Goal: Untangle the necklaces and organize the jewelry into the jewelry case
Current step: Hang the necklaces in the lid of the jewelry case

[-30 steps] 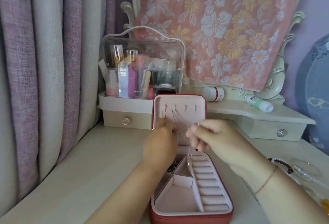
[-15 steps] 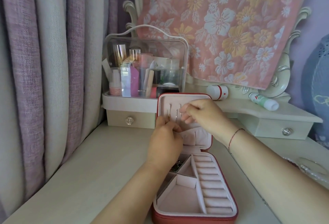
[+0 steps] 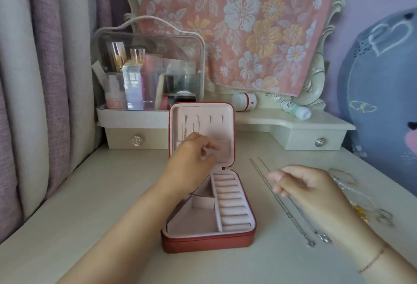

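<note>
Now my right hand (image 3: 302, 184), loosely curled and empty, hovers over the silver necklace (image 3: 284, 202), running eleven-to-five on the tabletop (image 3: 94, 193); left hand (image 3: 191, 162) pinches a chain at the case lid (image 3: 203, 125).

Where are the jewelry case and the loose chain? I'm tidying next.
jewelry case (image 3: 207, 242), head view, red front wall.
chain (image 3: 285, 210), head view, middle of the strand on the table.

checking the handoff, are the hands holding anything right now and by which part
Left hand pinches a thin chain hanging in the case lid, near its lower end. Right hand holds nothing.
</note>
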Motion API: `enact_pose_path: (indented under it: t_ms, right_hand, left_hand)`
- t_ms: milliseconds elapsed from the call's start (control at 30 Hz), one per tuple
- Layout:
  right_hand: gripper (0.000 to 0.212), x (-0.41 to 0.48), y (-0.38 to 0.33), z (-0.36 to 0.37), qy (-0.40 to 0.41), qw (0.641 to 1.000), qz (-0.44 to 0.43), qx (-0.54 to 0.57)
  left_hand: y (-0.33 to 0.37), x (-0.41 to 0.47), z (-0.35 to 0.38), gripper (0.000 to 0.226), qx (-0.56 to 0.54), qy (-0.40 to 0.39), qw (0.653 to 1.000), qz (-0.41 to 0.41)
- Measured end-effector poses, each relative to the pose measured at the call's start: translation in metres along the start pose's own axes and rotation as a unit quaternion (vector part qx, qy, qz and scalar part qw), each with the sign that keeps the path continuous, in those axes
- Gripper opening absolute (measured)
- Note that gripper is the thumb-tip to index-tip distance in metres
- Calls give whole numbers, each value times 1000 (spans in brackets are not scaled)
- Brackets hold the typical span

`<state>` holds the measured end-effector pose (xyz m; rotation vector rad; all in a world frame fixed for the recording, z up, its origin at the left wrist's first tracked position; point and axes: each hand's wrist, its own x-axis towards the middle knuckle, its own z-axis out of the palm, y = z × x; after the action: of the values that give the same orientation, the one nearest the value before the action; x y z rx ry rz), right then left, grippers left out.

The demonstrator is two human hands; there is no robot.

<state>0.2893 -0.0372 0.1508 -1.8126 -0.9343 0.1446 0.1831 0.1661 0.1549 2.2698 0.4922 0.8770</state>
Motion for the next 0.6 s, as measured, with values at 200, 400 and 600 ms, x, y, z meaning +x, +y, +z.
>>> enact_pose_path:
  t_ms: [200, 400, 600]
  right_hand:
    - [21, -52, 28, -22, 55, 980, 9, -192]
    - [35, -75, 44, -14, 99, 946, 15, -309]
    - [13, -74, 32, -13, 90, 931, 37, -352]
  left_hand:
    - [48, -30, 29, 9, -6, -191, 979, 65]
    - [63, -44, 50, 14, 25, -203, 976, 69]
    - [73, -59, 62, 15, 41, -202, 977, 60]
